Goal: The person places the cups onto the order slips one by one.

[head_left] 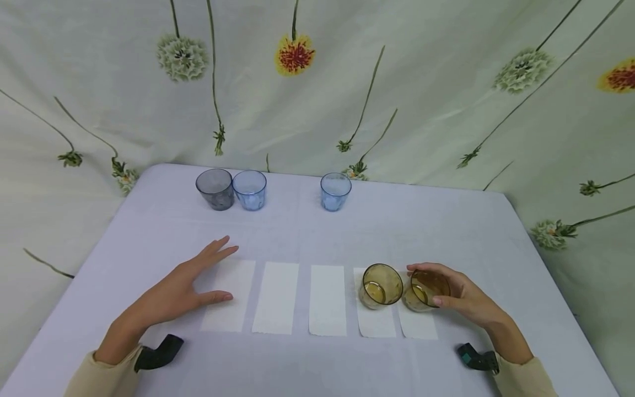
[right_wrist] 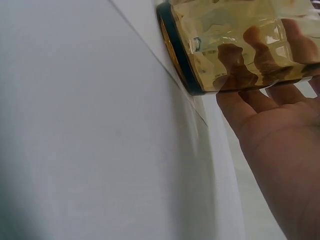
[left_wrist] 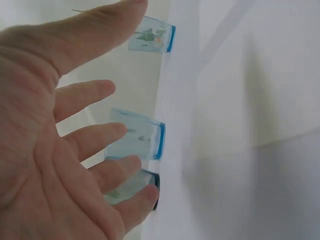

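Observation:
In the head view my right hand (head_left: 471, 300) holds an amber glass (head_left: 415, 298), thumb on the near side and fingers round the far side. The right wrist view shows the fingers through the amber glass (right_wrist: 235, 45). That glass is upright on a white paper strip (head_left: 419, 328) at the right end of a row. A second amber glass (head_left: 381, 286) stands close to its left on another strip. My left hand (head_left: 178, 289) has its fingers spread above the leftmost paper strip (head_left: 230, 309) and holds nothing.
Along the back of the white table (head_left: 278, 364) stand a grey glass (head_left: 216, 193), a blue glass (head_left: 250, 193) beside it, and another blue glass (head_left: 334, 193) further right. More paper strips (head_left: 327, 300) lie in the middle. A flowered cloth (head_left: 421, 143) hangs behind.

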`<state>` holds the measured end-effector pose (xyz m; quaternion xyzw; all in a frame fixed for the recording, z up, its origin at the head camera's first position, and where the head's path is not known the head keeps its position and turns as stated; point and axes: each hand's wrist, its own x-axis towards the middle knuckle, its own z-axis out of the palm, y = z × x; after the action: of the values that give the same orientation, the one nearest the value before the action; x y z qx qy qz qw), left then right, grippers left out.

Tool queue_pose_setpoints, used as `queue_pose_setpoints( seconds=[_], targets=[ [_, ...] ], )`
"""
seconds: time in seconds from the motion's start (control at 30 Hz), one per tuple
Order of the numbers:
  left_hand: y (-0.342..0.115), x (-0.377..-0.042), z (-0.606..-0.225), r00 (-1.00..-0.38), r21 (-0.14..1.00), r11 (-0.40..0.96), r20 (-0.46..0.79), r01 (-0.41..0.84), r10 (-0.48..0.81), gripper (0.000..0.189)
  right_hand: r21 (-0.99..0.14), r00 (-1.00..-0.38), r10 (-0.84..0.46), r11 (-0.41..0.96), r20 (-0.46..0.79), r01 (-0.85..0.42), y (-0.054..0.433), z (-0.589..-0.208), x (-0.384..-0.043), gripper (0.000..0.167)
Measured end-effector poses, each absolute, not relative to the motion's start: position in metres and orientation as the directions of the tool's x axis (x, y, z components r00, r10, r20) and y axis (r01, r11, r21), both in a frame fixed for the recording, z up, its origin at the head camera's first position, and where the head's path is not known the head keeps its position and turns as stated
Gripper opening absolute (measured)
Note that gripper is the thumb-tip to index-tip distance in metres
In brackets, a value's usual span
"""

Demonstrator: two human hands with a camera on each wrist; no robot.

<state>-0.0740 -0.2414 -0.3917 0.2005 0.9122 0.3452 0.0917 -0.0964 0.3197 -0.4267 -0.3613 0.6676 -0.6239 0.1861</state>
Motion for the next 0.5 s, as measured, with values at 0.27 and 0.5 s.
queue_pose_setpoints(
  seconds=[0.27, 0.5],
  targets=[
    [-0.223, -0.098, -0.382, -0.895, 0.684, 0.633, 0.066, 0.362, 0.441, 0.075, -0.963, -0.651, -0.725, -0.065, 0.226, -0.262, 0.318, -0.428, -0.101, 0.061],
    [-0.195, -0.128, -0.368, -0.871, 0.725, 0.565, 0.097, 0.393, 0.481, 0.071, -0.958, -0.632, -0.735, -0.085, 0.246, -0.274, 0.321, -0.429, -0.100, 0.062]
  ],
)
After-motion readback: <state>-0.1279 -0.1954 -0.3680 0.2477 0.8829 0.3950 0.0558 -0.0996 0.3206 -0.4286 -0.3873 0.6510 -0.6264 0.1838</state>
